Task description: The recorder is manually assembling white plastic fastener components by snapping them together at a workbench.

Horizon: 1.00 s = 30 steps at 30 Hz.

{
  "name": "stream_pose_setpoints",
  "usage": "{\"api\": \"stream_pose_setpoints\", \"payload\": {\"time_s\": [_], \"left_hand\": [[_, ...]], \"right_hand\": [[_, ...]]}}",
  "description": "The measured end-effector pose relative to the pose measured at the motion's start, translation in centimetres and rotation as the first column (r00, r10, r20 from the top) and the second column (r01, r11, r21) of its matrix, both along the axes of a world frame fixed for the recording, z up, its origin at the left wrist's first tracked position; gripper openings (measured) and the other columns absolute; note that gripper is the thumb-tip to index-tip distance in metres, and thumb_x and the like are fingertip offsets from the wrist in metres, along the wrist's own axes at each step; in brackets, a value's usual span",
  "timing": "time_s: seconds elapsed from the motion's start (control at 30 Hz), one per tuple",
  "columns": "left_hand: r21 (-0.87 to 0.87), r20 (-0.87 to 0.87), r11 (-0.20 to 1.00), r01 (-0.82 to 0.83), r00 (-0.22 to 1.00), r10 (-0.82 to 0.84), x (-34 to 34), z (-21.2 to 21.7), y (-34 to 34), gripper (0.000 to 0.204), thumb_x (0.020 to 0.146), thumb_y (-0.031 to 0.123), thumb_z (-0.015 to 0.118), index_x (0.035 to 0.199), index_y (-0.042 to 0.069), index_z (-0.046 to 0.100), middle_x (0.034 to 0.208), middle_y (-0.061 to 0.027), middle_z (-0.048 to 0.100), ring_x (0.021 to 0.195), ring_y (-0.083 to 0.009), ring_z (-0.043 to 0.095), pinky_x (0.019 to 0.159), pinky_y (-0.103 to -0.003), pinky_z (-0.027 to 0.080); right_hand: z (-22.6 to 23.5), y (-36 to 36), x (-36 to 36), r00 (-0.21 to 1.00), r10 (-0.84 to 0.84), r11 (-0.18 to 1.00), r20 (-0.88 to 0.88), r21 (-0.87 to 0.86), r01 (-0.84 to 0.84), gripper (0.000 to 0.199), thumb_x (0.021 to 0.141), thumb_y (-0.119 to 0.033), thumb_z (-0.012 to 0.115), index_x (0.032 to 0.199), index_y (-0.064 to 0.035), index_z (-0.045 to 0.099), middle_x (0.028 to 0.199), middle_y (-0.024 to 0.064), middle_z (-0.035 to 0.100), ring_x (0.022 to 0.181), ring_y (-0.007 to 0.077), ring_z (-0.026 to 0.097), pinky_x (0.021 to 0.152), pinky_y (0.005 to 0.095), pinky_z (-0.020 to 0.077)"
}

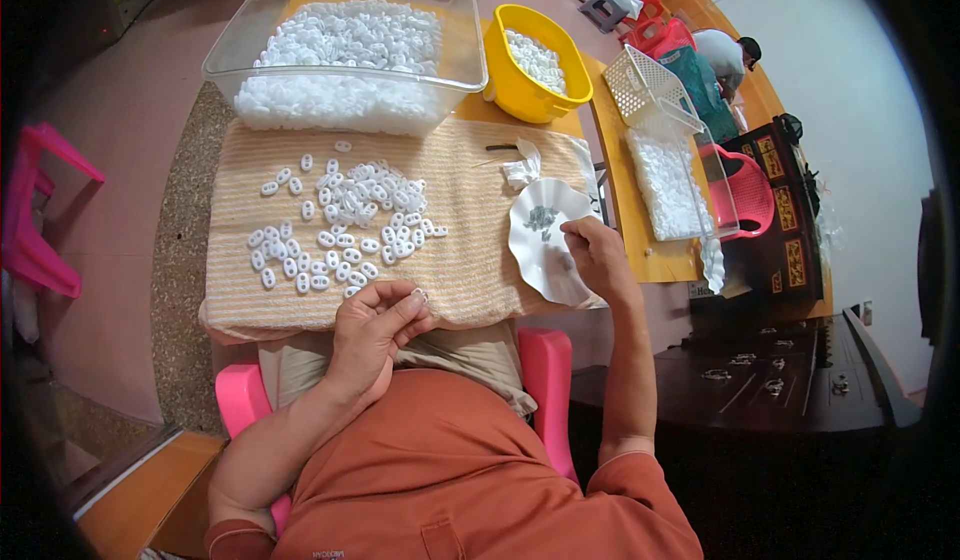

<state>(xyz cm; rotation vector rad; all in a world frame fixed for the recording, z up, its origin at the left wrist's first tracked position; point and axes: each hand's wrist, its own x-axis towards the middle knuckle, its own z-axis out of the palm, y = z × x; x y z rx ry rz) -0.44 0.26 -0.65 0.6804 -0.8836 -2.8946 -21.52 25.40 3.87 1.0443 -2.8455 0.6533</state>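
My left hand [378, 328] is near the front edge of a striped towel [470, 285], its thumb and forefinger pinching a small white piece [421, 296], mostly covered by the fingertips. Over a wavy-edged white dish [557, 278] my right hand [602, 258] is closed in a pinch. Whatever its fingertips hold is too small to make out. Tiny grey bits [541, 218] lie in that dish, just left of the right fingertips. Beyond my left hand, many white oval pieces with dark holes [320, 269] are spread on the towel, some heaped [372, 192] farther back.
A large clear tub [345, 100] of white pieces stands at the back left, beside a yellow basin [540, 110] holding more. Crumpled white tissue [522, 168] lies behind the dish. On the right are a white basket [640, 85] and another clear tub [735, 200]. A person [722, 58] sits beyond.
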Motion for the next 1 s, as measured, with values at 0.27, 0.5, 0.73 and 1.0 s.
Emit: {"api": "stream_pose_setpoints", "payload": {"time_s": [0.27, 0.5, 0.73, 1.0], "left_hand": [[0.022, -0.012, 1.000, -0.014, 1.000, 0.015, -0.1, -0.2, 0.0, 0.011, 0.087, 0.001, 0.062, 0.098, 0.001, 0.058, 0.087, -0.0071, 0.064, 0.077, -0.0131, 0.063, 0.071, -0.025, 0.056], [0.041, -0.013, 0.999, -0.011, 1.000, 0.011, -0.1, -0.3, -0.1, 0.012, 0.086, 0.001, 0.063, 0.097, 0.001, 0.059, 0.087, -0.0070, 0.064, 0.077, -0.0128, 0.063, 0.072, -0.026, 0.056], [0.060, -0.065, 0.998, -0.005, 0.998, 0.009, 0.0, 0.0, -0.2, 0.011, 0.087, 0.002, 0.062, 0.098, 0.004, 0.060, 0.090, -0.0054, 0.065, 0.079, -0.0131, 0.064, 0.074, -0.027, 0.056], [0.071, -0.081, 0.997, -0.012, 0.997, 0.017, 0.1, -0.1, -0.3, 0.012, 0.087, 0.003, 0.062, 0.098, 0.004, 0.060, 0.091, -0.0057, 0.065, 0.080, -0.0136, 0.064, 0.075, -0.027, 0.056]], "right_hand": [[1.5, -2.2, 1.9, 0.970, -0.038, 0.971, 0.240, -0.220, 0.093, 0.009, 0.093, -0.003, 0.052, 0.097, 0.0028, 0.056, 0.080, 0.0086, 0.059, 0.075, 0.0164, 0.063, 0.066, 0.0261, 0.0496], [1.6, -8.4, 7.3, 0.881, 0.335, 0.878, 0.334, -0.450, -0.164, 0.017, 0.089, 0.008, 0.046, 0.102, 0.0040, 0.055, 0.092, 0.0109, 0.057, 0.074, 0.0177, 0.061, 0.068, 0.0268, 0.0486], [-1.0, -12.5, 9.6, 0.801, 0.497, 0.814, 0.333, -0.497, -0.299, 0.016, 0.087, 0.009, 0.047, 0.100, 0.0033, 0.056, 0.090, 0.0114, 0.056, 0.077, 0.0185, 0.057, 0.068, 0.0266, 0.0475], [-2.0, -12.7, 10.3, 0.621, 0.458, 0.819, 0.635, -0.573, -0.018, 0.004, 0.093, -0.002, 0.053, 0.094, 0.0010, 0.055, 0.090, 0.0050, 0.055, 0.080, 0.0112, 0.052, 0.071, 0.0234, 0.0429]]}}
